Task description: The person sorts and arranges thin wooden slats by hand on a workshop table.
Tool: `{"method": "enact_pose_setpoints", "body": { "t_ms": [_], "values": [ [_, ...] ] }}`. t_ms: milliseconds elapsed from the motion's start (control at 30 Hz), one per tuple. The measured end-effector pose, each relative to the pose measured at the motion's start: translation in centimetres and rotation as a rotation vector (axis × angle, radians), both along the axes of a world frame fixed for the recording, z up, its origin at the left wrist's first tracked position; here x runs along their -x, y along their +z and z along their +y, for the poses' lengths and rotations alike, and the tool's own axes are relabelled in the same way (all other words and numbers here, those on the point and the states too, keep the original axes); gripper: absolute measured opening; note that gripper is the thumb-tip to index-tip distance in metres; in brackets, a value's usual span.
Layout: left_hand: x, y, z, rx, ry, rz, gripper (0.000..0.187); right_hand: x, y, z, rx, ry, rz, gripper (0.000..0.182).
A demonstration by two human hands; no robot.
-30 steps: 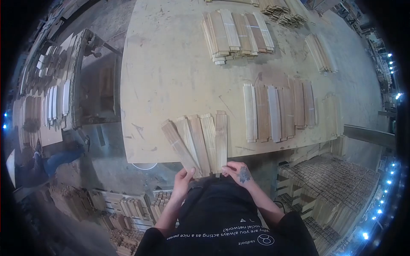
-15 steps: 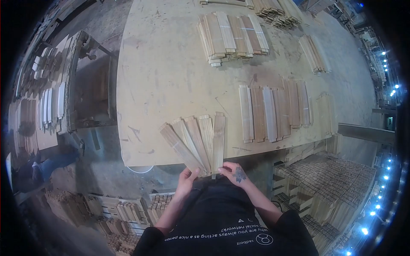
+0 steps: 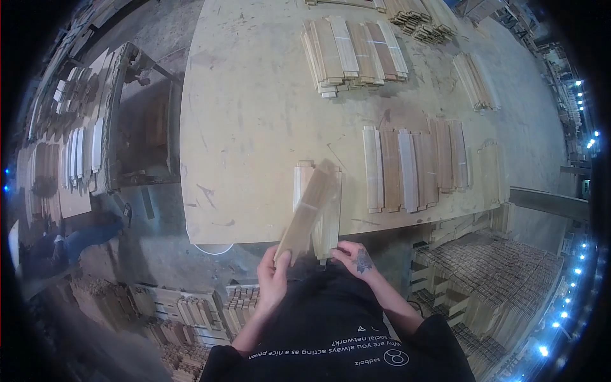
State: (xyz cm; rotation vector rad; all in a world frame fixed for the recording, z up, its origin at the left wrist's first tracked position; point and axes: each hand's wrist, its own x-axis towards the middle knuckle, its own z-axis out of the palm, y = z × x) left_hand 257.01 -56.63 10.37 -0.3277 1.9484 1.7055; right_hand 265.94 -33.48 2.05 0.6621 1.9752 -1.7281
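My left hand [image 3: 273, 275] is closed around the near end of a brown wooden slat [image 3: 304, 213]. This slat leans to the right, its far end blurred and crossing over lighter slats. At the near end of those pale wooden slats [image 3: 328, 229], my right hand [image 3: 356, 260] has thumb and fingers closed on them. Another light slat [image 3: 298, 184] lies partly hidden behind the brown one. The far ends are over the worktable [image 3: 245, 127], while the near ends stick out past its front edge towards my body.
To the right on the table lies a row of slats [image 3: 417, 169]. A larger pile of slats [image 3: 353, 54] sits farther back, beside a narrow bundle [image 3: 476, 81]. Stacked wood [image 3: 490, 274] stands below at right. Another table [image 3: 114, 127] with slats is at left.
The fanned slats have been drawn together. My left hand has swung a brown slat from leaning left to leaning right across the others; my right hand stays at their near end.
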Motion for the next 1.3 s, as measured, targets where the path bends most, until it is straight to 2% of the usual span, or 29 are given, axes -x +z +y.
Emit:
{"method": "enact_pose_setpoints", "body": {
  "t_ms": [33,133,233,433,533,567,667,833,900,933,1033,1133,1233,1300],
  "values": [
    [-0.5,-1.2,-0.3,-0.121,0.059,-0.086,0.026,0.1,-0.1,0.1,0.005,0.004,-0.013,0.026],
    [-1.4,-3.8,-1.5,-0.085,0.111,-0.140,0.034,0.7,1.0,0.3,0.019,0.023,-0.026,0.026],
    [-1.4,-4.7,-1.0,-0.156,0.180,-0.172,0.033,0.9,1.2,0.6,0.021,0.046,-0.058,0.026],
    [-2.4,-7.0,0.5,-0.029,-0.018,-0.214,0.033,1.0,0.7,0.6,0.029,0.056,-0.076,0.025],
    [-2.5,-4.2,2.1,-0.209,0.135,-0.113,0.035,1.3,1.1,0.7,0.021,0.077,-0.062,0.023],
    [-2.7,-4.1,1.8,-0.271,0.105,-0.211,0.038,1.2,1.0,0.6,0.080,0.054,-0.080,0.023],
    [-2.6,-5.5,2.4,-0.120,-0.078,-0.266,0.038,1.3,0.2,0.5,0.225,0.013,-0.115,0.021],
    [-1.6,-6.1,2.1,-0.313,0.026,-0.431,0.038,1.2,0.8,1.3,0.401,-0.124,-0.163,0.023],
    [-1.6,-5.8,1.7,-0.458,0.075,-0.484,0.037,0.9,0.5,2.0,0.249,-0.013,-0.113,0.024],
    [-1.7,-5.9,1.7,-0.448,0.084,-0.474,0.037,0.8,0.4,2.3,0.175,0.042,-0.091,0.024],
    [-1.5,-5.5,1.9,-0.423,0.090,-0.450,0.038,1.0,1.5,2.9,0.324,-0.083,-0.129,0.025],
    [-0.6,-4.4,2.2,-0.416,0.071,-0.443,0.044,-0.3,-0.7,3.9,0.185,0.002,-0.006,0.028],
    [-1.2,-5.2,4.7,-0.386,0.095,-0.378,0.049,1.9,0.3,2.1,-0.202,0.318,0.170,0.025],
    [-0.5,-4.2,5.5,-0.280,0.049,-0.283,0.048,3.6,2.4,1.9,-0.269,0.383,0.088,0.025]
  ]
}}
